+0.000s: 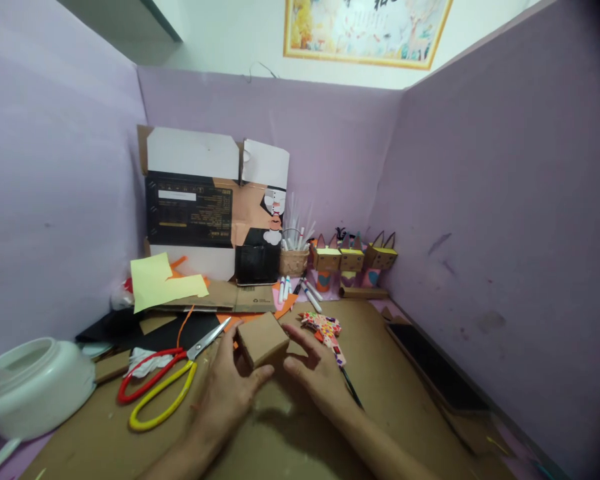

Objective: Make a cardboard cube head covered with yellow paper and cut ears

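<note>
A small brown cardboard box is held up over the cardboard work surface, near the middle of the view. My left hand grips it from the left, thumb along its lower front edge and fingers behind its left side. On the right, my right hand has its fingers apart, the fingertips close to the box's right corner; whether they touch it I cannot tell. Just left of my left hand lie scissors with one red and one yellow handle, blades pointing away. Beyond my right hand is a colourful patterned paper piece.
A white pot stands at the left edge. Behind are yellow paper, an unfolded printed carton and a basket of markers. Cardboard figures with pointed ears stand back right; a dark flat tray-like object lies right.
</note>
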A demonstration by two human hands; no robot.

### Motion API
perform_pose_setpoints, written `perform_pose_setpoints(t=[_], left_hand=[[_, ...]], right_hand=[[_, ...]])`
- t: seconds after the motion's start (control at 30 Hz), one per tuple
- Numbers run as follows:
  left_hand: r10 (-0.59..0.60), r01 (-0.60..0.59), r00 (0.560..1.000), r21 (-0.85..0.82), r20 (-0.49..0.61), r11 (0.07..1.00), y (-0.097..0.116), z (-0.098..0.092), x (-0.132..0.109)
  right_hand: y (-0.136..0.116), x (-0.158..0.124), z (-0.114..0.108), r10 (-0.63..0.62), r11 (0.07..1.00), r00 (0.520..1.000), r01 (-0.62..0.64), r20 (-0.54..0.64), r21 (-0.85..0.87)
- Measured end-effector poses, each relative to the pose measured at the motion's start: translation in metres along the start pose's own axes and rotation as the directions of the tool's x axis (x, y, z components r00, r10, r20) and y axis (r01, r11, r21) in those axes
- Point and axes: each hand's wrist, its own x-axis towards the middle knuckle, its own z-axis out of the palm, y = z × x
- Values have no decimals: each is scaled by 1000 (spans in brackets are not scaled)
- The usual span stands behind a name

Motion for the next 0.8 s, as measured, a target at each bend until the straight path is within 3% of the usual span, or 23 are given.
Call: perform_pose_setpoints(t=[0.07,0.13,0.23,0.3,0.4,0.5,0.63,0.7,0.8], left_hand=[[-8,18,998,159,-64,987,-5,4,-5],[-5,11,1000,246,-26,969,-8,6,-12],[37,-57,995,240,88,969,-10,5,-23],[51,-70,994,200,99,977,-11,1,-23],[-29,30,1000,153,-10,988,-18,-8,-10],[-71,78,987,42,-145,996,-25,-16,11],[-91,65,971,-121,-219,990,-24,-22,27],[-101,70,969,-144,-226,987,-20,-23,28],[-94,64,970,-137,-226,988,-13,-23,26]], right_hand=[[2,-4,5,20,1000,998,-19,56,-22],[5,-5,7,12,997,999,-9,32,-83],[9,-3,2,4,991,1000,-7,-19,-132],[10,0,-4,-2,987,1000,5,21,-162],[10,2,-11,0,965,997,22,81,-262],[7,5,-15,-48,954,997,64,62,-292],[-8,12,-19,-140,981,977,115,-161,-154],[-16,14,-22,-94,994,950,73,-299,-80],[-22,16,-26,-40,999,924,39,-380,-10]])
